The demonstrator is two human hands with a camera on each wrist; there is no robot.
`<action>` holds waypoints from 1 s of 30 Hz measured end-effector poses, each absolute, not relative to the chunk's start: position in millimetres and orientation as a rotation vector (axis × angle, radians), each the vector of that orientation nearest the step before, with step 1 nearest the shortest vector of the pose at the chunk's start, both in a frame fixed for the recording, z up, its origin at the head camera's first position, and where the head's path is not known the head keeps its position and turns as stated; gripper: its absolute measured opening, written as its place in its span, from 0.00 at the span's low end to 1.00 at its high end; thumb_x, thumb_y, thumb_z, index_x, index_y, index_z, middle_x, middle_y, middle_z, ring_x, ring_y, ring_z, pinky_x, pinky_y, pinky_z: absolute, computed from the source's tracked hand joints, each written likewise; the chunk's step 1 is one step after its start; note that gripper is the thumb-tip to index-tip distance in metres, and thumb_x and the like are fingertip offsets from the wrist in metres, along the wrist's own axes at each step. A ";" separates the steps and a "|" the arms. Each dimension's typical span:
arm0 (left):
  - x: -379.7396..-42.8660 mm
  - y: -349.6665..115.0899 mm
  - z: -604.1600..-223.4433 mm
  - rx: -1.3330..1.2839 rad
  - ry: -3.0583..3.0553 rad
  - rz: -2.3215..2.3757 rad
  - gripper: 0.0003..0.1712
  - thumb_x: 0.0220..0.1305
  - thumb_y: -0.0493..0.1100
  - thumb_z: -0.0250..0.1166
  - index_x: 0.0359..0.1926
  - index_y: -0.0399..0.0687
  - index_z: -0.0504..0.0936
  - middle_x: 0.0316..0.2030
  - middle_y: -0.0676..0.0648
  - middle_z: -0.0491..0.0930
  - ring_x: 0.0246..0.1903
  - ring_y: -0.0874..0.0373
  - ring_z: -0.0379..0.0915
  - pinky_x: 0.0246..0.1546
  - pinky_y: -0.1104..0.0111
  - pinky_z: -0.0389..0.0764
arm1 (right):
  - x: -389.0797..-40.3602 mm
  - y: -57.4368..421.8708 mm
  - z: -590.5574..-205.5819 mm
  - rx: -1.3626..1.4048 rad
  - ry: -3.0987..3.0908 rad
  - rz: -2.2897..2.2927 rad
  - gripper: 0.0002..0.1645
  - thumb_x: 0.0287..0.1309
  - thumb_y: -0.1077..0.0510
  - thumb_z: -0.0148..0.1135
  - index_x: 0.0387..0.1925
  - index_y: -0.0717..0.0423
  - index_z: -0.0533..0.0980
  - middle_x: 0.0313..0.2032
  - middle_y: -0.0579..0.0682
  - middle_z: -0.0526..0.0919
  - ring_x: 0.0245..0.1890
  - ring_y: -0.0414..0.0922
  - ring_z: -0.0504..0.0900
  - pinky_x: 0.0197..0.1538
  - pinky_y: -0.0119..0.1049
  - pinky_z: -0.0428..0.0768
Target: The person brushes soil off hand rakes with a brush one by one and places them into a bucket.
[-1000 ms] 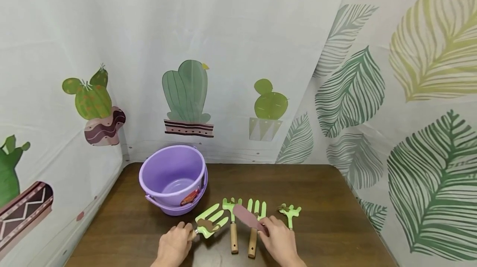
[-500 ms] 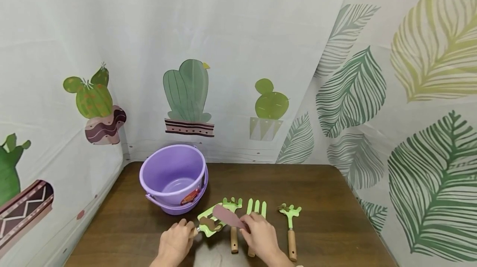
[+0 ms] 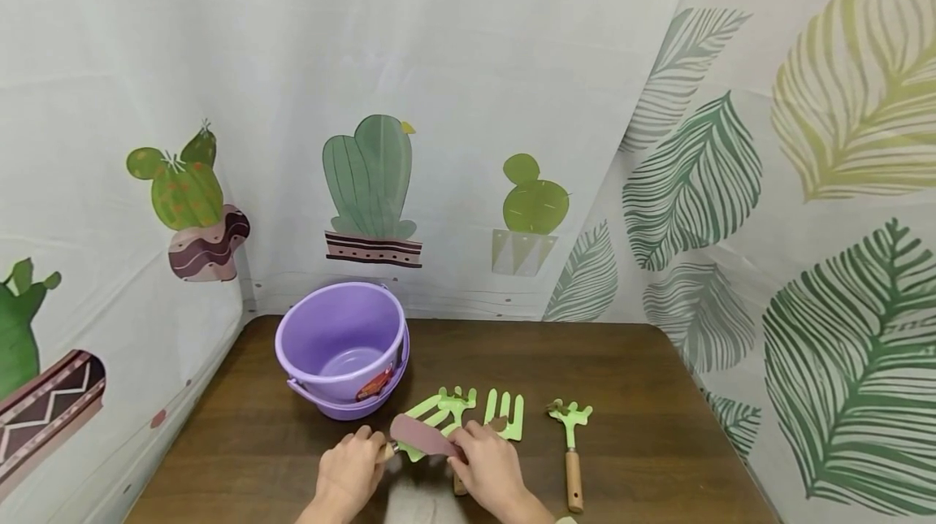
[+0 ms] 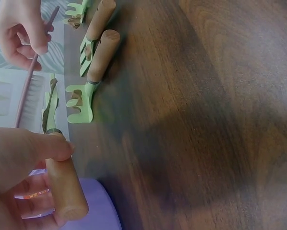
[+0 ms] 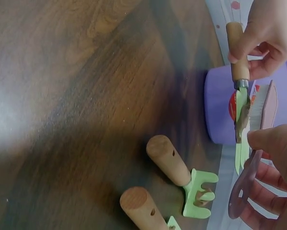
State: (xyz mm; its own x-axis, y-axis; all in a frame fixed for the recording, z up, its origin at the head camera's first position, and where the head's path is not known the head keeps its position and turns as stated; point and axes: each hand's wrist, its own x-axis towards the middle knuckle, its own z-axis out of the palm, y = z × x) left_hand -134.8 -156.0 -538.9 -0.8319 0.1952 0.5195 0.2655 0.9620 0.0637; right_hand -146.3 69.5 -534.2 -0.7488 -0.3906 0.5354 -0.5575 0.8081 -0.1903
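Note:
My left hand [image 3: 349, 467] grips the wooden handle [image 4: 66, 187] of a light-green garden fork, thumb along its upper side. The fork [image 5: 242, 115] is raised off the table, brown dirt caked on its head. In my right hand [image 3: 488, 463] is a pink brush [image 3: 420, 435], pinched by its handle between thumb and fingers. Its pale bristles face the fork's dirty side, beside the ferrule and tines. Whether they touch, I cannot tell. In the head view the brush covers much of the fork's head.
A purple bucket [image 3: 340, 337] stands at the back left. Beyond the hands lie a small green rake [image 3: 458, 400] and another green fork [image 3: 516, 418], both with brown dirt. Farther right is a green rake [image 3: 573, 459] with a wooden handle. A printed curtain [image 3: 468, 61] hangs behind.
My right hand has moved left with the brush, from over the second fork to over the held fork near its handle. My left hand stays nearly in place, still holding the fork.

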 end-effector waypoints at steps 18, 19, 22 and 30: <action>-130.4 -159.0 -537.5 -0.310 -2.620 -0.168 0.19 0.23 0.42 0.75 0.20 0.52 0.73 0.19 0.54 0.69 0.17 0.53 0.71 0.11 0.62 0.69 | -147.9 57.7 -540.5 0.694 -2.455 0.419 0.14 0.33 0.50 0.73 0.26 0.41 0.77 0.21 0.37 0.71 0.20 0.36 0.70 0.17 0.28 0.65; -130.1 -159.4 -537.5 -0.306 -2.626 -0.167 0.19 0.23 0.42 0.75 0.20 0.52 0.73 0.19 0.54 0.69 0.17 0.53 0.71 0.11 0.62 0.69 | -148.0 57.3 -540.6 0.689 -2.453 0.415 0.14 0.33 0.50 0.73 0.26 0.41 0.77 0.21 0.36 0.71 0.19 0.36 0.70 0.17 0.28 0.65; -128.8 -160.4 -537.8 -0.293 -2.637 -0.168 0.19 0.23 0.42 0.76 0.20 0.52 0.74 0.18 0.54 0.69 0.17 0.54 0.71 0.11 0.62 0.69 | -148.2 56.3 -541.2 0.680 -2.453 0.400 0.13 0.33 0.49 0.73 0.25 0.40 0.78 0.20 0.36 0.70 0.19 0.35 0.69 0.16 0.28 0.64; -126.0 -162.4 -538.5 -0.304 -2.602 -0.174 0.19 0.22 0.41 0.75 0.19 0.52 0.74 0.18 0.54 0.68 0.16 0.54 0.70 0.10 0.63 0.67 | -147.7 55.4 -542.1 0.650 -2.468 0.395 0.13 0.32 0.50 0.73 0.24 0.41 0.78 0.20 0.36 0.70 0.19 0.36 0.69 0.17 0.28 0.66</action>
State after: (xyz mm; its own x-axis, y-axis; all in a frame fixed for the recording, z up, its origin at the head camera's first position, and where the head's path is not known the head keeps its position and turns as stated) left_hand -126.0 -162.4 -538.5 -0.8447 0.1818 0.5034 0.2473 0.9667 0.0658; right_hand -147.7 55.4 -542.1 -0.7304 -0.3635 0.5782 -0.5258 0.8396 -0.1364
